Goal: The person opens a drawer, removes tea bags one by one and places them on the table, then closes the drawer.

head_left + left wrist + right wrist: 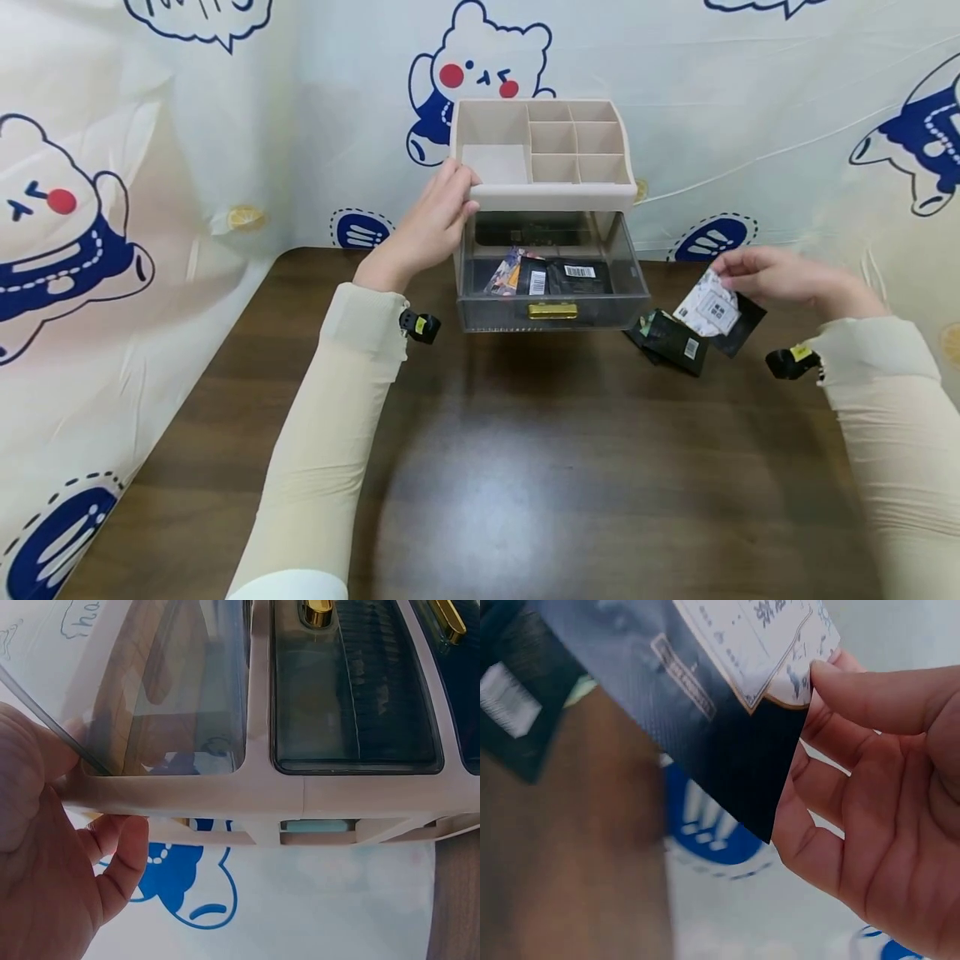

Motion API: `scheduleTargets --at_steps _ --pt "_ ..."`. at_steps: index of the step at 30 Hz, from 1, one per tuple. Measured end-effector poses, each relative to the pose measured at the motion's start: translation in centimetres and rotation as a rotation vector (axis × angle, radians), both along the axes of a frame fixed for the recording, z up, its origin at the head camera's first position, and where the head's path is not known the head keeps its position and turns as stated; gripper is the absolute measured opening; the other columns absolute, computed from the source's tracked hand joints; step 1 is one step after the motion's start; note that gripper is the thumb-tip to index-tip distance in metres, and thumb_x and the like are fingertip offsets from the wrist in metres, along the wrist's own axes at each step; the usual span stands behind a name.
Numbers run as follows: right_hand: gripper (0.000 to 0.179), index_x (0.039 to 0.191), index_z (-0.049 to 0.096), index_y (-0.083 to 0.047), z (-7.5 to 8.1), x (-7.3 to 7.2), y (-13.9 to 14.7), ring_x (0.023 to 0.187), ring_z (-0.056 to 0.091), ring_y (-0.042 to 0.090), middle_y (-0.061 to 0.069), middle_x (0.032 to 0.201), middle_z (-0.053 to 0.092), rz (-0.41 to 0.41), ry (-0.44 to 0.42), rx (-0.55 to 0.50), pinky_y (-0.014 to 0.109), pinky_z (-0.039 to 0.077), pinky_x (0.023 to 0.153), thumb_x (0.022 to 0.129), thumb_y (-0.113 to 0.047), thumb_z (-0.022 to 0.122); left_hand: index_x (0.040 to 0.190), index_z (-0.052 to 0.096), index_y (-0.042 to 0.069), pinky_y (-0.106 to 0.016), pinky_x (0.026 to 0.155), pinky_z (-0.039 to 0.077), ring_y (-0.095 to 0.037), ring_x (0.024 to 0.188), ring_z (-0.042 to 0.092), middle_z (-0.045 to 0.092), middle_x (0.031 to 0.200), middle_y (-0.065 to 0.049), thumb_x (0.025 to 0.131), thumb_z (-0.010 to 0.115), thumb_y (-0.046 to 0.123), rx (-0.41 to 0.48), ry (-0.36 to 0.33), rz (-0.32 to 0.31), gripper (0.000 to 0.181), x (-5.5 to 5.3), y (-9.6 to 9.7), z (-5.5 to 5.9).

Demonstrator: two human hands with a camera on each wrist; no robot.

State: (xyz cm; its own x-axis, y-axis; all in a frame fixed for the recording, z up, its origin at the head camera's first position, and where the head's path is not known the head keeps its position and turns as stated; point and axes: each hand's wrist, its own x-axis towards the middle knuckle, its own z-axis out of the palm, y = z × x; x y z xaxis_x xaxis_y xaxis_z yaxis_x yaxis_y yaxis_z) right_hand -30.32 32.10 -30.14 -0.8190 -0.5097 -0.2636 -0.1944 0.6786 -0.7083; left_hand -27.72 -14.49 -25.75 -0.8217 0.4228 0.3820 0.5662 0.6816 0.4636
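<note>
A cream desk organizer [555, 197] stands at the back of the table, its clear drawer [495, 314] pulled out. Several black sachets [581, 277] and a colourful one lie inside. My left hand [429, 223] grips the organizer's upper left edge. In the left wrist view, thumb and fingers hold the pale frame [187, 793] beside a transparent panel. To the right, my right hand [776, 279] pinches a black sachet with a white printed panel [708, 307] by its edge. More dark sachets [675, 342] lie on the table just below and left of it.
The organizer's top has several open compartments [551, 143]. A gold handle [552, 311] is on the drawer front. A white patterned sheet [337, 108] hangs behind and beside the brown wooden table [570, 467]. A thin white cable [765, 157] runs right from the organizer.
</note>
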Motion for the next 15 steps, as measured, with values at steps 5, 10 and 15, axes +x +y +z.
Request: scheduleTargets --at_steps 5,10,15 --pt "0.018 0.114 0.05 0.012 -3.9 0.0 0.9 0.074 0.062 0.008 -0.005 0.086 0.065 -0.057 -0.116 -0.03 0.026 0.053 0.065 0.102 -0.001 0.045 0.121 0.046 0.001 -0.044 0.109 0.034 -0.029 0.119 0.037 0.04 0.125 -0.014 0.105 0.042 0.015 -0.004 -0.01 -0.005 0.022 0.0 0.0 0.0" --pt "0.02 0.116 0.048 0.014 -6.8 -0.1 1.3 0.069 0.055 0.007 -0.005 0.084 0.061 -0.1 -0.197 -0.024 0.022 0.043 0.058 0.102 0.0 0.045 0.122 0.046 0.001 -0.044 0.109 0.034 -0.028 0.121 0.036 0.04 0.126 -0.015 0.105 0.042 0.015 -0.006 -0.011 -0.004 0.022 0.0 0.1 -0.1" --pt "0.027 0.122 0.046 0.018 -7.9 -0.3 1.4 0.075 0.055 0.009 -0.001 0.088 0.061 -0.116 -0.22 -0.028 0.024 0.046 0.064 0.099 0.003 0.048 0.122 0.045 0.0 -0.044 0.108 0.034 -0.028 0.121 0.036 0.039 0.126 -0.015 0.106 0.041 0.015 -0.008 -0.01 -0.006 0.023 -0.1 0.0 0.2"
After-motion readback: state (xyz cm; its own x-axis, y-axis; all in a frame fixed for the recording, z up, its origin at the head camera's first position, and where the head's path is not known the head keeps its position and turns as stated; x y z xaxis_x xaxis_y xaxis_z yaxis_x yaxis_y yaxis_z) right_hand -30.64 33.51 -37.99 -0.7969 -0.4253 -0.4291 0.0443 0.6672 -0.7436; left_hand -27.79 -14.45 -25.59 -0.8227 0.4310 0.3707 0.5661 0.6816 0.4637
